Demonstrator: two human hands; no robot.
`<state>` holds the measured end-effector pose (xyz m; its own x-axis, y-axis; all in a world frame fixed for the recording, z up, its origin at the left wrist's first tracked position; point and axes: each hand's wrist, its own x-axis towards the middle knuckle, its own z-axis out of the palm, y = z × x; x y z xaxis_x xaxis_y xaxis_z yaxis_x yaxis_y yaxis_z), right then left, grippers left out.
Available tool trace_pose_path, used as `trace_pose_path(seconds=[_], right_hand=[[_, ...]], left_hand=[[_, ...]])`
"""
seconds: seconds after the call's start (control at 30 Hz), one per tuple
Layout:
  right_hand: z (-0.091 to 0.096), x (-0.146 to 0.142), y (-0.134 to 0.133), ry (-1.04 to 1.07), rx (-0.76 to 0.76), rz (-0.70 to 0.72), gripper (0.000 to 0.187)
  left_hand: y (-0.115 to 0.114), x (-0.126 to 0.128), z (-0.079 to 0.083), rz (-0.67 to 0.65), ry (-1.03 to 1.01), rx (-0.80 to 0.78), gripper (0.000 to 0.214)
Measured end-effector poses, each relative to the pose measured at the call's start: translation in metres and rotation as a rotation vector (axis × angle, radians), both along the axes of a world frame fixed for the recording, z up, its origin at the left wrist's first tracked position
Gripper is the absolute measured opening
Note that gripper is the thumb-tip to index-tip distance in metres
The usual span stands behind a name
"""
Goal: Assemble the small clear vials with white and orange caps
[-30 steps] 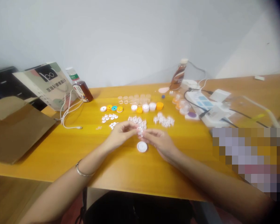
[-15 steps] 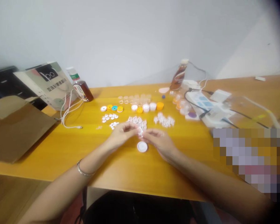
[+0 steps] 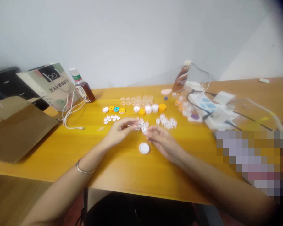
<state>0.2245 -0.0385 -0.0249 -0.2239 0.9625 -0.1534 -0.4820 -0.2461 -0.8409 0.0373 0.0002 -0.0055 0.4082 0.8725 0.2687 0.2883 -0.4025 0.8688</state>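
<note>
My right hand (image 3: 163,139) pinches a small white plastic piece (image 3: 144,129) between thumb and fingertips; its exact kind is too blurred to tell. To the left, my left hand (image 3: 120,131) has its thumb and fingers apart, with nothing visible between them. Its fingertips are close to a pile of small white plastic parts (image 3: 139,123). Below the two hands, a round white cap (image 3: 144,148) lies flat on the wooden table (image 3: 122,169). My left hand hides part of the small white pieces near it.
Coloured ring caps (image 3: 116,109), white studs (image 3: 112,118), clear cups (image 3: 138,100) and lids (image 3: 148,109) stand in groups. Another white pile (image 3: 166,121) lies right. Bottles (image 3: 85,91) (image 3: 181,77), a power strip (image 3: 206,106), cables and a cardboard box (image 3: 21,131) flank the area.
My hands have come apart: the left has drawn away from the white piece, and its fingers have opened. The right keeps the piece and has shifted slightly right. The white cap stays put.
</note>
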Motion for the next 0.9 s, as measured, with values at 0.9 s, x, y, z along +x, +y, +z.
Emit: trace_pose_path(seconds=[0.9], right_hand=[[-0.002, -0.001, -0.002, -0.086, -0.104, -0.011, 0.024]], left_hand=[[0.005, -0.003, -0.014, 0.144, 0.343, 0.294, 0.004]])
